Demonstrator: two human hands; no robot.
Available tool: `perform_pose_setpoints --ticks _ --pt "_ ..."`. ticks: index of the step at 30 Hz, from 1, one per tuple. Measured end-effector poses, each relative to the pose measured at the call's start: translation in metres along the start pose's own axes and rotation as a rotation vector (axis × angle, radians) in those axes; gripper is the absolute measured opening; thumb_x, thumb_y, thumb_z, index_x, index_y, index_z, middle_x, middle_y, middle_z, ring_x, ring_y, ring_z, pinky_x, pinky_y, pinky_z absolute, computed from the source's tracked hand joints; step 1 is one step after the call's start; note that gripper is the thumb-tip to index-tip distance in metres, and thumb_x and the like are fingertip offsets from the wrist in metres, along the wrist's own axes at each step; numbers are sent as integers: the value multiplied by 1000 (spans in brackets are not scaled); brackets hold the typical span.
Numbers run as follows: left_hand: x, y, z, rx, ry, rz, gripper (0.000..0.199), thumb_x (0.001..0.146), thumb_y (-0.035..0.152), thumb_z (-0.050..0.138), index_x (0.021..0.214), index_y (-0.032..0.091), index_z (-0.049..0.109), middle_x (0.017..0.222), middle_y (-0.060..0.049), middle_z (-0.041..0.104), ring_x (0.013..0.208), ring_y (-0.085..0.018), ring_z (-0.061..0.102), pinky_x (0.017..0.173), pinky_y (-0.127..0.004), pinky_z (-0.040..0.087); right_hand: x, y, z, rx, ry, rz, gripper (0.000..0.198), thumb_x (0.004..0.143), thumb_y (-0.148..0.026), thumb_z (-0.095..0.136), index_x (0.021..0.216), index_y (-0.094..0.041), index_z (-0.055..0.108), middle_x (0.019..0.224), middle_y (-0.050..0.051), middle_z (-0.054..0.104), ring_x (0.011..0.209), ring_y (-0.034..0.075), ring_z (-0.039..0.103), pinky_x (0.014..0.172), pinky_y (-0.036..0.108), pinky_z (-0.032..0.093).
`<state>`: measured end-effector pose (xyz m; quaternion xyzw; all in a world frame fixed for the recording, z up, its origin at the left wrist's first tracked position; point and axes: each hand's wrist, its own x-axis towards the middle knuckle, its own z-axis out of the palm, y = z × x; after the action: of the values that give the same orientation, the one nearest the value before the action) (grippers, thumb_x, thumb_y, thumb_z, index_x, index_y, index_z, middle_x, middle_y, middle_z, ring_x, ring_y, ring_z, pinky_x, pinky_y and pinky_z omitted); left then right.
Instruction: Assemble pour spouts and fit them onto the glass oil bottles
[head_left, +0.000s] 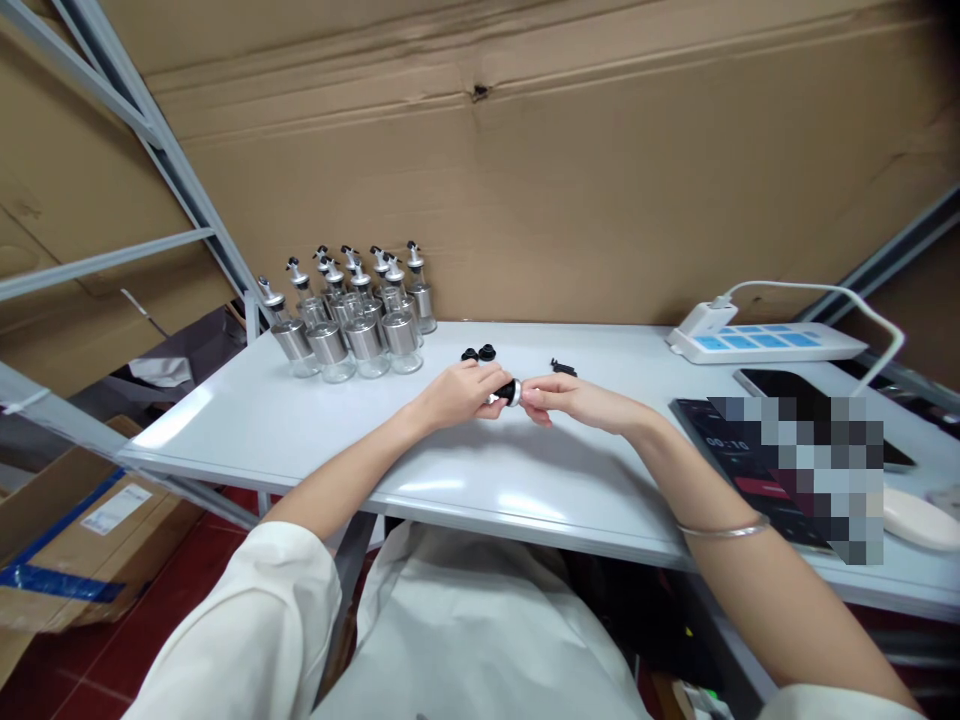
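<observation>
Between my two hands is a black and silver bottle pourer (pixel 511 392), held just above the table. The fingers of my left hand (pixel 466 392) are closed round its black end. My right hand (pixel 574 400) pinches the silver end, and those fingertips cover part of it. Just beyond my left hand, two round black stoppers (pixel 487 352) lie on the table. A small black part (pixel 562 367), too small to make out fully, rests behind my right hand. At the left stand several glass oil bottles (pixel 366 340) with metal sleeves; most have pourers on, some in front are open-topped.
The white table (pixel 300 430) has a cardboard wall (pixel 525 200) behind it. On the right are a power strip (pixel 780 343) with a plugged-in charger and cable (pixel 885 310), a phone showing a timer (pixel 727 445), and a pale rounded object (pixel 922 518). A metal rack (pixel 195 210) rises at left.
</observation>
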<state>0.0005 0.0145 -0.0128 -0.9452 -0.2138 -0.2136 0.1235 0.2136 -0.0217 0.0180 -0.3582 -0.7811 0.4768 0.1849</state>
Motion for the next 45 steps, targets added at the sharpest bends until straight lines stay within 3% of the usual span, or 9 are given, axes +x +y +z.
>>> perform_pose_setpoints --ticks 7,16,23,32,37,41,45 --pt "0 -10 -4 114 42 72 20 90 25 36 98 17 52 89 -6 65 82 -16 61 84 -33 36 2 0 2 -113 69 -53 41 89 -51 40 64 -19 45 65 -2 45 62 12 38 65 27 31" --pt "0 -11 -6 221 117 91 32 98 32 24 95 17 52 82 -4 66 76 -14 60 80 -31 35 4 5 6 -212 178 -77 38 90 -48 41 65 -19 46 61 -3 42 56 11 35 56 25 28" --pt "0 -9 -6 75 75 -36 41 99 36 17 96 16 52 85 -5 66 74 -14 59 80 -31 36 5 -3 13 -369 320 -98 33 90 -44 42 71 -20 54 60 -3 47 54 12 38 55 25 31" --pt "5 -3 -4 -186 44 -251 46 99 40 13 91 17 52 82 -3 64 68 -14 50 81 -33 34 13 9 13 -801 550 -380 35 95 -40 39 74 -19 56 67 6 60 66 18 50 65 29 37" --pt "4 -1 -6 -273 6 -313 43 97 45 18 79 19 47 71 -1 56 66 -15 45 76 -31 37 12 13 8 -954 616 -449 30 95 -38 41 83 -18 60 75 8 64 71 20 52 65 31 37" --pt "3 0 -7 -383 -27 -345 39 95 45 26 72 19 42 63 1 49 61 -13 45 67 -27 37 10 15 6 -941 670 -457 27 93 -37 46 85 -17 62 76 9 65 72 21 54 65 32 38" --pt "4 2 -5 -500 -20 -382 31 93 42 31 77 19 46 63 1 52 58 -13 49 60 -26 36 7 12 8 -707 565 -398 23 89 -35 51 82 -18 63 75 7 65 71 18 56 65 29 41"
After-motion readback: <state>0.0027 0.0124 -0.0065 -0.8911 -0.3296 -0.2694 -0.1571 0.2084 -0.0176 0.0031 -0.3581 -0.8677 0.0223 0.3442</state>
